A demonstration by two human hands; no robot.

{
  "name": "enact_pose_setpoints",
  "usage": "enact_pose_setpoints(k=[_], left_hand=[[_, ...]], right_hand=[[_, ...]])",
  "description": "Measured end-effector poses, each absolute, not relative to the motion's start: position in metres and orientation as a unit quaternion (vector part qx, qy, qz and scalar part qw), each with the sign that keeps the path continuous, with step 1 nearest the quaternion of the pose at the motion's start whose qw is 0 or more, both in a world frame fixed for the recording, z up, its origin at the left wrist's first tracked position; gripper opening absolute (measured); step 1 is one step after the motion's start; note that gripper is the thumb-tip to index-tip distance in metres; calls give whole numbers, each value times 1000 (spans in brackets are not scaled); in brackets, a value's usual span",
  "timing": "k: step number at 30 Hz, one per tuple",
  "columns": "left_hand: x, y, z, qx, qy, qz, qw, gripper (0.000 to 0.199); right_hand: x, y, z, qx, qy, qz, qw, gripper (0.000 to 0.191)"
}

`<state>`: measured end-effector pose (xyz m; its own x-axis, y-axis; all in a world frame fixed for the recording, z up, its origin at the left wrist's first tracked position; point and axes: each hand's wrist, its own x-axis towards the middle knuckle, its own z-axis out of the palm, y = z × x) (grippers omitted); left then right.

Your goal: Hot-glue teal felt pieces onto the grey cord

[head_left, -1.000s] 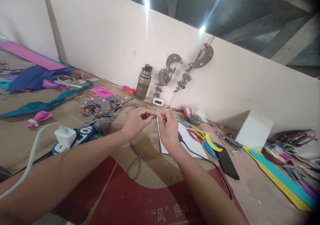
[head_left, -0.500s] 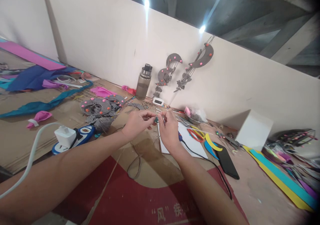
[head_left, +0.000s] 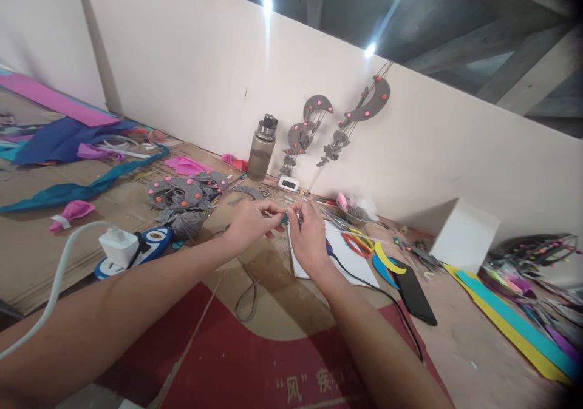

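Note:
Above the cardboard, my left hand (head_left: 254, 226) is closed in a pinch with thumb and forefinger together. Close against it, my right hand (head_left: 310, 239) also pinches, its fingertips nearly touching the left ones. Between the fingertips shows a tiny dark teal piece (head_left: 285, 219); its kind is too small to make out and the fingers partly cover it. A grey cord (head_left: 246, 303) lies in a loop on the cardboard below, running up towards my left hand. White paper (head_left: 341, 257) is under and beside my right hand, with red-and-yellow-handled scissors (head_left: 357, 245) on it.
A black phone (head_left: 414, 294) lies right, near yellow and blue crescent pieces (head_left: 388, 260). A bottle (head_left: 262, 151) stands at the wall by a small digital clock (head_left: 288, 183). Left are grey crescent ornaments (head_left: 175, 195) and a power strip (head_left: 152, 248) with a white charger.
The grey cord's loop has shifted slightly to the right on the cardboard. Both hands keep nearly the same pinch and place.

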<state>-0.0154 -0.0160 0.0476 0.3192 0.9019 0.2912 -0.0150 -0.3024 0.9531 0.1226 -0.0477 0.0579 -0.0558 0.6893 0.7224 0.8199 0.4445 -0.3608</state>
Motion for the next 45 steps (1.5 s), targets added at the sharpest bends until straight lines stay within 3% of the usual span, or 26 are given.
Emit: enact_pose_setpoints(k=[10, 45], left_hand=[[-19, -8, 44, 681, 369, 502, 385, 19], [-18, -16, 52, 648, 322, 484, 492, 20]], right_hand=[[123, -48, 56, -530, -726, -91, 428, 14], [122, -48, 57, -542, -719, -79, 429, 15]])
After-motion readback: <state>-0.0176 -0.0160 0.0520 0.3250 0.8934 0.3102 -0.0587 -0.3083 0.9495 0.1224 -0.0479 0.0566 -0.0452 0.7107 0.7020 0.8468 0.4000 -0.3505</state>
